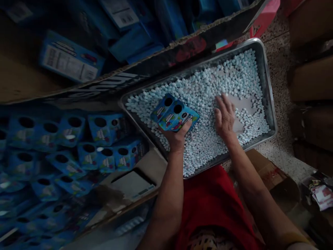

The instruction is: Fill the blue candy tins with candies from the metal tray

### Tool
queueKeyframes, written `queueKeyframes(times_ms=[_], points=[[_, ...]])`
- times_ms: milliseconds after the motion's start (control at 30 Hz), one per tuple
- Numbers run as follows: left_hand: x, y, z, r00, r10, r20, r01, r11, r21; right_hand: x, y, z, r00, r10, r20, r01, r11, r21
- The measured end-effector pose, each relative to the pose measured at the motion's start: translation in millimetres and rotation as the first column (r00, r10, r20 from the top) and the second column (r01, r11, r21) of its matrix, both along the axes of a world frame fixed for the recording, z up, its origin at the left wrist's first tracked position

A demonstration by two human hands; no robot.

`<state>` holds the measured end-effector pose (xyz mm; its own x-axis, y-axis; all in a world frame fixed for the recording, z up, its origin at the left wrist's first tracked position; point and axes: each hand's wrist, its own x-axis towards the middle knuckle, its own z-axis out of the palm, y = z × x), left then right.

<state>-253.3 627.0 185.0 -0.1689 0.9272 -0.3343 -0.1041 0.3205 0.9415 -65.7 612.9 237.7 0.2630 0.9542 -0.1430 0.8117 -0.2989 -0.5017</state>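
Note:
Two small blue boxes (170, 116) with round dark holes and printed fruit are held side by side in my left hand (177, 137), its thumb across one of them. They are above the left part of a metal tray (270, 93). Pale blue and white candy pieces (203, 139) cover most of the tray. My right hand (225, 116) lies palm down on the candy, fingers stretched and somewhat spread, nothing visibly gripped. Beside it, a patch of the tray's bottom shows bare.
Many similar blue boxes (67, 132) stand in rows on the left. A large carton (104, 81) holding more blue boxes borders the tray's far side. A flat device like a scale (132, 184) lies at lower left. Brown cartons (312, 76) are stacked on the right; another open carton (273, 177) is below.

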Motion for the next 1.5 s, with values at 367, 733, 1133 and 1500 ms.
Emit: queueKeyframes(times_ms=[367, 733, 1133, 1500], points=[[51.7, -18.6, 20.6, 0.927, -0.11, 0.359, 0.165, 0.978, -0.127, -51.8, 4.1, -4.9, 0.846, -0.324, -0.424, 0.343, 0.939, -0.034], [-52.4, 7.6, 52.1, 0.937, -0.295, -0.187, 0.311, 0.948, 0.062, -42.5, 17.0, 35.2, 0.188, -0.444, -0.876, 0.546, 0.789, -0.282], [-63.4, 17.6, 42.1, 0.736, -0.432, -0.521, 0.575, 0.805, 0.145, -73.8, 25.5, 66.4, 0.343, -0.016, -0.939, 0.432, 0.891, 0.143], [-68.1, 18.1, 39.7, 0.774, -0.423, -0.471, 0.556, 0.81, 0.186, -61.4, 50.0, 61.9, 0.499, 0.127, -0.857, 0.13, 0.967, 0.219]])
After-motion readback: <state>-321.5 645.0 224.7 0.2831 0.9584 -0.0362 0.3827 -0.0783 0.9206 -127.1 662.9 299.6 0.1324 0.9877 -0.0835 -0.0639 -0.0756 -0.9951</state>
